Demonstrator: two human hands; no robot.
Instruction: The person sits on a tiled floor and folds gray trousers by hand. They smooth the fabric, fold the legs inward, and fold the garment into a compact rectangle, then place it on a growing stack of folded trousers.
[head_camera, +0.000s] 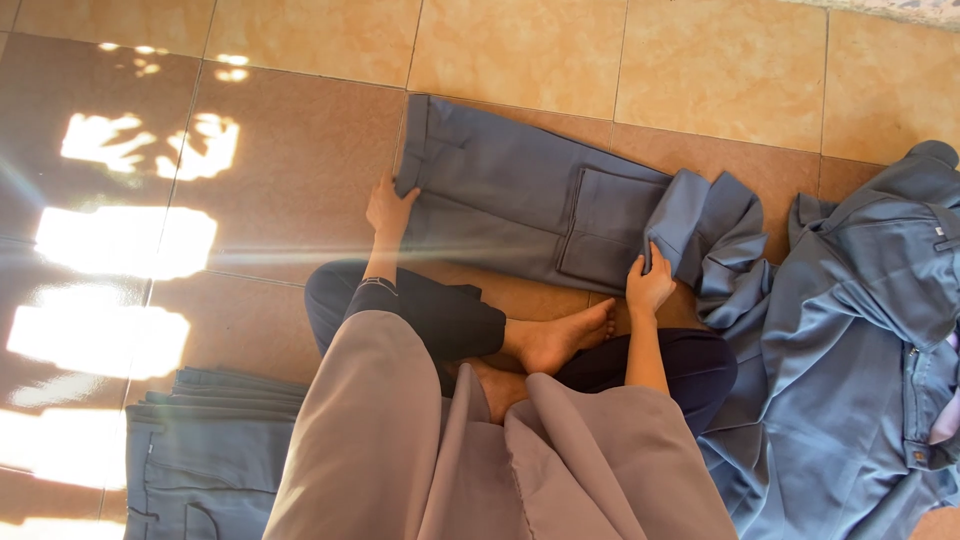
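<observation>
Trousers of blue-grey cotton (520, 205) lie flat on the tiled floor (520, 50), long axis running left-right, waistband pointing left under the left hand (388, 212), right hand (650, 285) pinching the bunched leg fabric.

The folded stack of trousers (205, 455) is cut off by the bottom edge and partly covered by the grey garment (480, 450). The loose pile of blue-grey clothing (860, 330) runs past the right and bottom edges; its full extent cannot be determined. The right hand (648, 285) has its fingertips hidden in the trouser fabric (520, 200). A pale item (948, 415) at the right edge is unidentifiable.
</observation>
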